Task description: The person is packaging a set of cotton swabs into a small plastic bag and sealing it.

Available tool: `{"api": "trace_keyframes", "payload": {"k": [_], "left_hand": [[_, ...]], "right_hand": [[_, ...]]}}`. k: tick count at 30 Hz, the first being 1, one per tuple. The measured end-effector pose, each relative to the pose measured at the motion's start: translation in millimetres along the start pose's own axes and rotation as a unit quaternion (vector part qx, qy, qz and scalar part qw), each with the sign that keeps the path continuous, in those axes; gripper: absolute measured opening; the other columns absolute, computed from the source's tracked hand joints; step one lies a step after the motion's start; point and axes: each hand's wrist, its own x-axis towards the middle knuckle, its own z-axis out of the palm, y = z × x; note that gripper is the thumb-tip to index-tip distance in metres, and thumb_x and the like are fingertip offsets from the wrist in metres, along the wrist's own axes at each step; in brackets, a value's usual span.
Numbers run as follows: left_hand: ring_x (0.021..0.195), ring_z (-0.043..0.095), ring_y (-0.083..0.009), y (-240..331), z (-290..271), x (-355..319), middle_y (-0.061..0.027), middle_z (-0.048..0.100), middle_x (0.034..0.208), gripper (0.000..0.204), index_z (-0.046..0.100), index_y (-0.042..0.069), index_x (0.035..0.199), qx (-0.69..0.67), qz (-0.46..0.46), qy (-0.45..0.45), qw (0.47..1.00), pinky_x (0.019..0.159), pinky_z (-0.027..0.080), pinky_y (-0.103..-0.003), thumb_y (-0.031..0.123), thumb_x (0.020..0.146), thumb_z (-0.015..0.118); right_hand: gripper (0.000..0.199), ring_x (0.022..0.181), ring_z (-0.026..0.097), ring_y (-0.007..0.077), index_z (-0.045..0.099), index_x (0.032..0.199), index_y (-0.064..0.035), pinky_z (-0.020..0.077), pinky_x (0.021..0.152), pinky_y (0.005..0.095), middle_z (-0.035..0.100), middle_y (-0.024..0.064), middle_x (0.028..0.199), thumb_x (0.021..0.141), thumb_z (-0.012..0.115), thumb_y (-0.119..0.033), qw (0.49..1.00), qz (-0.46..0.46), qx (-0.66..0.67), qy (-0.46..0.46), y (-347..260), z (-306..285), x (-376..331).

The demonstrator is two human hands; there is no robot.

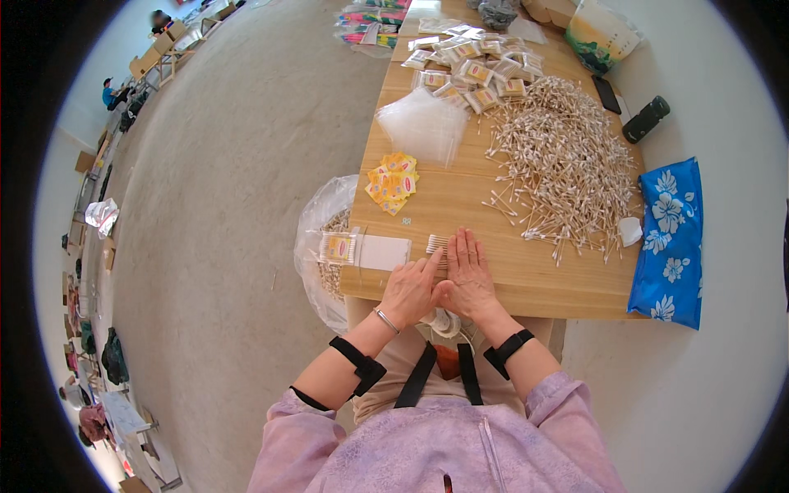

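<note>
A small row of cotton swabs [436,242] lies on the wooden table [526,287] near its front edge. My right hand [468,279] rests flat along the right side of this row, fingers straight and side by side. My left hand [412,287] points its index finger onto the swabs, and its thumb side is close to the right palm. Just left of the hands is a white card-like rectangle [385,252], beside a filled clear packet [337,246] with a yellow label. A large heap of loose swabs [567,156] spreads over the right side.
Yellow printed cards [393,181], clear plastic bags [423,123] and many filled packets [472,70] lie farther up the table. Along the wall are a phone [606,94], a dark bottle [646,120] and a blue floral pouch [670,242]. A clear sack [312,214] holding swabs stands at the left edge.
</note>
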Motion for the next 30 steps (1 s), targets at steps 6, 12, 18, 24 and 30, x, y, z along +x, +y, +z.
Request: {"api": "trace_keyframes", "payload": {"k": [6,12,18,24,30], "left_hand": [[0.093,0.059,-0.031,-2.1,-0.2,0.9,-0.0156,0.061,0.102,0.06,0.039,0.003,0.135,0.003,-0.003,-0.016,1.0,0.081,0.043,-0.041,0.041,0.09,0.052],[0.091,0.061,-0.0312,3.1,-3.2,4.7,-0.0162,0.063,0.1,0.062,0.037,0.003,0.137,-0.008,-0.012,-0.003,1.0,0.077,0.045,-0.041,0.039,0.09,0.054],[0.085,0.063,-0.0333,-0.7,0.4,8.5,-0.018,0.064,0.1,0.063,0.035,0.005,0.139,-0.006,-0.035,-0.019,0.999,0.073,0.049,-0.041,0.041,0.09,0.052],[0.088,0.063,-0.0333,-0.2,-1.1,9.2,-0.0181,0.064,0.103,0.059,0.039,0.006,0.136,-0.007,-0.043,-0.029,0.999,0.075,0.049,-0.041,0.042,0.091,0.05],[0.088,0.063,-0.0332,0.2,-2.0,10.4,-0.018,0.064,0.103,0.055,0.039,0.006,0.136,-0.013,-0.033,-0.034,0.999,0.074,0.049,-0.042,0.035,0.091,0.052]], "right_hand": [[0.095,0.142,0.007,0.038,0.018,0.141,0.0106,0.0038,0.116,0.0465,0.013,0.0273,0.15,0.071,0.057,-0.041,1.0,-0.006,-0.008,-0.005,-0.8,-2.5,-0.2],[0.093,0.143,0.008,0.0378,0.019,0.141,0.011,0.0037,0.116,0.046,0.014,0.0277,0.15,0.072,0.054,-0.04,1.0,-0.007,-0.002,0.007,1.7,1.9,-0.5],[0.089,0.143,0.008,0.0367,0.023,0.141,0.0098,0.0035,0.116,0.0457,0.014,0.0279,0.15,0.073,0.052,-0.041,1.0,0.0,-0.01,0.007,-0.9,2.4,0.2],[0.091,0.143,0.008,0.0367,0.022,0.141,0.0094,0.0044,0.116,0.0462,0.013,0.0271,0.15,0.073,0.055,-0.043,1.0,0.0,0.005,0.008,-0.9,1.4,-0.3],[0.091,0.143,0.008,0.0367,0.022,0.141,0.0095,0.0051,0.116,0.0463,0.013,0.027,0.15,0.073,0.055,-0.041,1.0,-0.001,-0.01,0.023,1.1,5.5,-0.6]]}}
